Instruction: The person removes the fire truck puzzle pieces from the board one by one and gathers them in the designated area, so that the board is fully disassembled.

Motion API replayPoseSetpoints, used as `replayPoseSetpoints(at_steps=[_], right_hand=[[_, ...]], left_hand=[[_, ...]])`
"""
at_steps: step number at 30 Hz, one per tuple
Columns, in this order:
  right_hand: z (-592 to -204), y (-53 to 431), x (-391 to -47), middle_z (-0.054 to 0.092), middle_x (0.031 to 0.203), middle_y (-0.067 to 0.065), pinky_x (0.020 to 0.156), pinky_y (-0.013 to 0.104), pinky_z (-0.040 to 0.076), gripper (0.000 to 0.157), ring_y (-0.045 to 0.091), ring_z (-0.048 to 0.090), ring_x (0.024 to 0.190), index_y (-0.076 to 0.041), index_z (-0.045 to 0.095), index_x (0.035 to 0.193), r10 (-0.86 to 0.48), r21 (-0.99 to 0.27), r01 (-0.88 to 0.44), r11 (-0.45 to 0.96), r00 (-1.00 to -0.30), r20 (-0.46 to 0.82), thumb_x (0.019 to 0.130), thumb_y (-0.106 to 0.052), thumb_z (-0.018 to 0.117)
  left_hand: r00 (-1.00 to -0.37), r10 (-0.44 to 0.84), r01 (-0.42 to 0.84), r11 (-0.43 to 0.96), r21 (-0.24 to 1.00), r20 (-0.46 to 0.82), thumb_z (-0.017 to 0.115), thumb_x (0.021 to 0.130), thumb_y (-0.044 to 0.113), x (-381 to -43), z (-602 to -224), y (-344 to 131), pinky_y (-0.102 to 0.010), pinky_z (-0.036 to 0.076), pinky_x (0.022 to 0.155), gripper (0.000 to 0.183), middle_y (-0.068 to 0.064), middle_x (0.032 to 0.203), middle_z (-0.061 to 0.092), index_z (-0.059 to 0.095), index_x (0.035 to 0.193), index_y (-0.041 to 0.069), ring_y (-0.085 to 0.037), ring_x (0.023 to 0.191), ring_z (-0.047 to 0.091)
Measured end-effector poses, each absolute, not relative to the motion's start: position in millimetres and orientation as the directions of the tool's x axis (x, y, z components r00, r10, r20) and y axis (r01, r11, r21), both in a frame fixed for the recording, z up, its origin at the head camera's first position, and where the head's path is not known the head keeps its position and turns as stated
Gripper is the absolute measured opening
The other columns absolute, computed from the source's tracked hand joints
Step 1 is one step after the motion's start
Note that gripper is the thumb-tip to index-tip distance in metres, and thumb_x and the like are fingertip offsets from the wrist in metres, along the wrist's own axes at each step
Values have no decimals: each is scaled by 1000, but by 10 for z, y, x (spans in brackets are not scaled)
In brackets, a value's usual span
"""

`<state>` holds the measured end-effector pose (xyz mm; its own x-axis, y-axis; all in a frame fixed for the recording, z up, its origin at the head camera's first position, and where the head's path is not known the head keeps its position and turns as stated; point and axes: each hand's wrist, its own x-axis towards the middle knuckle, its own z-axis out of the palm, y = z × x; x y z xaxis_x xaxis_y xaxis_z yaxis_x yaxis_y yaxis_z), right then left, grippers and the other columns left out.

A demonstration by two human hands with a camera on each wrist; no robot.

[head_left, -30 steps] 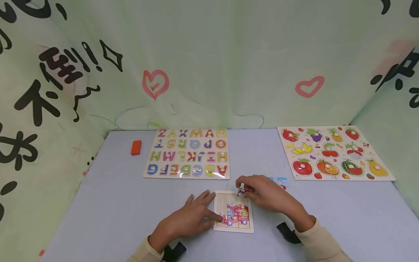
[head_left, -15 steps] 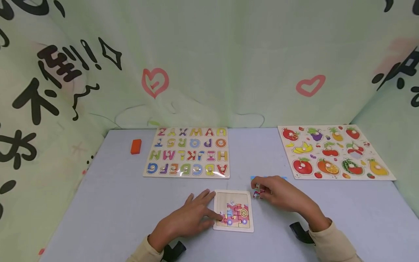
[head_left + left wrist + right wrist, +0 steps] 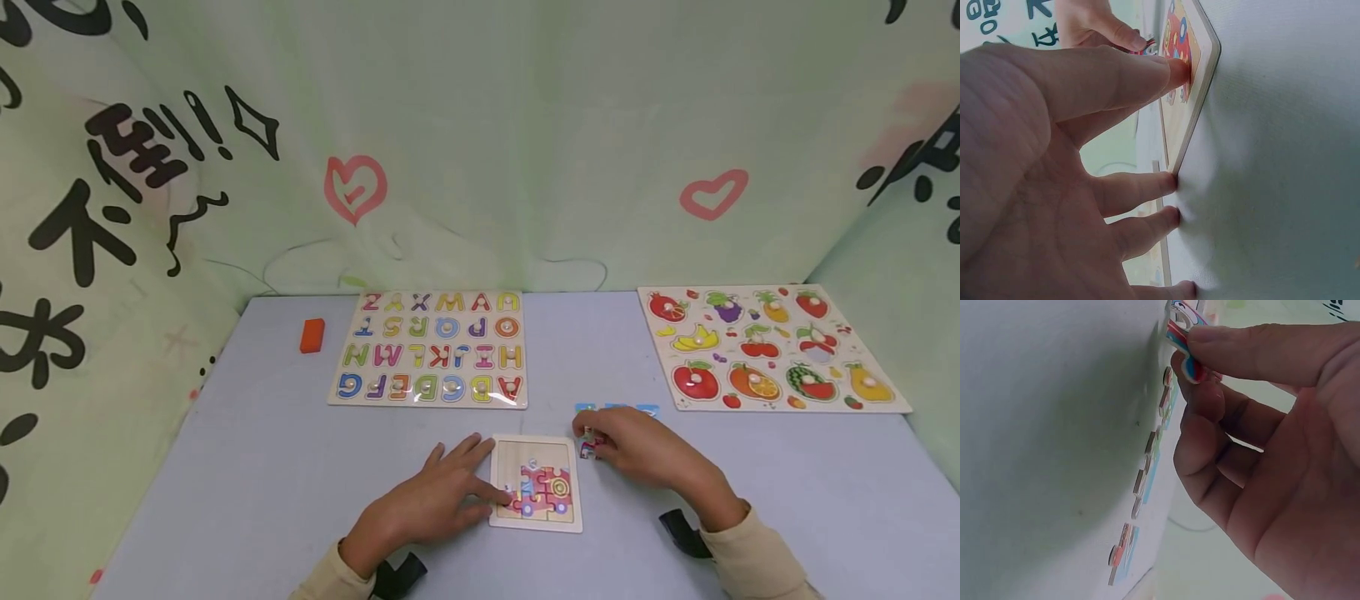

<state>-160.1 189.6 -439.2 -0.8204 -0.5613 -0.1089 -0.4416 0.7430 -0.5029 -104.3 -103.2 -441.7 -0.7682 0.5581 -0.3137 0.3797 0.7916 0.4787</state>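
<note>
A small wooden puzzle frame (image 3: 516, 453) lies in front of me, with joined pink jigsaw pieces (image 3: 546, 482) in its lower right part. My left hand (image 3: 438, 493) rests at the frame's left side, fingers spread. Its thumb reaches over the border and touches the pieces, while other fingertips stand on the table, as the left wrist view shows. Just right of the frame, my right hand (image 3: 639, 446) pinches a jigsaw puzzle piece (image 3: 1177, 337) between thumb and fingers, held tilted. Behind that hand lie several loose blue-edged pieces (image 3: 585, 407), partly hidden by it.
An alphabet board (image 3: 429, 350) lies at the back, left of centre, with an orange block (image 3: 312, 336) beside it. At the back right is a fruit board (image 3: 772, 350). Printed cloth (image 3: 480, 167) hangs behind the table and along both sides.
My right hand has moved from over the frame's upper right corner to the right, with the piece still pinched. My left hand stays in place.
</note>
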Motion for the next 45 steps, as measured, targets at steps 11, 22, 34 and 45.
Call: replayPoseSetpoints(at_steps=[11,22,34,45], right_hand=[[-4413,1849,-1584,54,87,-5,63,24,46,27,10,49,75,-11,73,112,-537,-406,-467,785,-841,-71,87,-3,78],[-4438,1833,-1603,54,87,-4,62,24,44,25,10,47,73,-10,73,112,-548,-372,-494,786,-835,-50,88,0,76],[-4455,1836,-1595,57,90,-2,65,27,47,26,11,49,76,-9,74,113,-541,-363,-490,792,-840,-47,88,-1,76],[-4458,1828,-1585,56,89,-3,65,27,45,24,12,48,77,-10,74,111,-532,-358,-483,799,-845,-45,88,-2,76]], left_hand=[[-766,570,396,783,480,-297,74,95,23,-1040,-4413,-1037,-70,23,115,28,-10,161,39,78,120,34,-34,153,24],[-771,575,404,775,486,-275,74,94,21,-1032,-4434,-1037,-71,24,114,26,-12,160,41,79,117,32,-34,152,27],[-771,576,409,776,481,-273,74,94,20,-1035,-4431,-1035,-72,24,113,26,-12,159,41,79,117,32,-35,152,27],[-768,580,405,768,497,-270,72,96,20,-1038,-4441,-1040,-72,23,114,26,-13,160,40,79,117,32,-35,152,25]])
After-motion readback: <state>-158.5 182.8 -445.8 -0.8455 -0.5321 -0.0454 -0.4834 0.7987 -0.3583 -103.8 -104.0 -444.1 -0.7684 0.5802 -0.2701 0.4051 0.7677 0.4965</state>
